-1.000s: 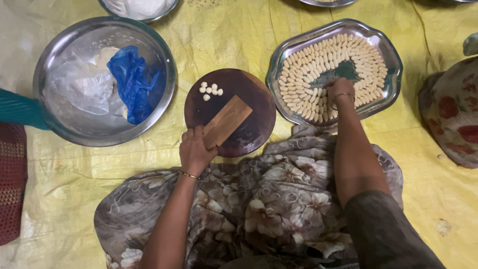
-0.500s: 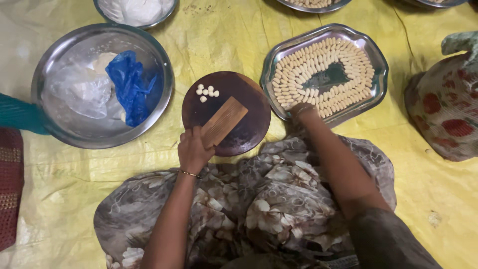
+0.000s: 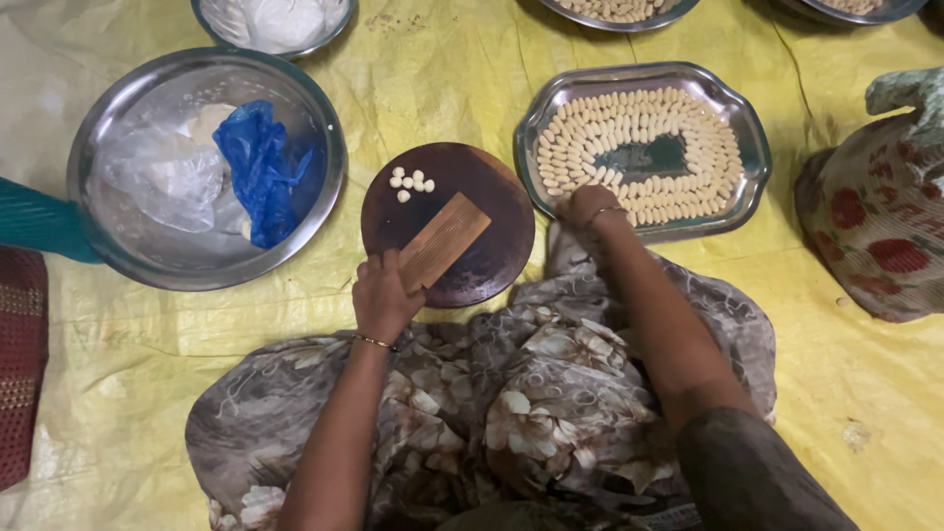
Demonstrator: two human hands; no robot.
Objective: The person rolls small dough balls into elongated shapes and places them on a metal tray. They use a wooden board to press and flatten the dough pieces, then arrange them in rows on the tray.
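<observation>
While left hand [image 3: 382, 295] grips it, ridged wooden comb [image 3: 444, 239] lies flat, tan.

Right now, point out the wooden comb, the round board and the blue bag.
wooden comb [image 3: 444, 239], head view, middle of its ridged face
round board [image 3: 492, 258], head view, bare dark surface right of the comb
blue bag [image 3: 258, 167], head view, centre of the crumpled plastic

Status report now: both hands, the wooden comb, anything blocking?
Left hand grips wooden comb on round board. Right hand closed, at near rim of steel tray. Small dough pieces on board, clear of comb.
</observation>
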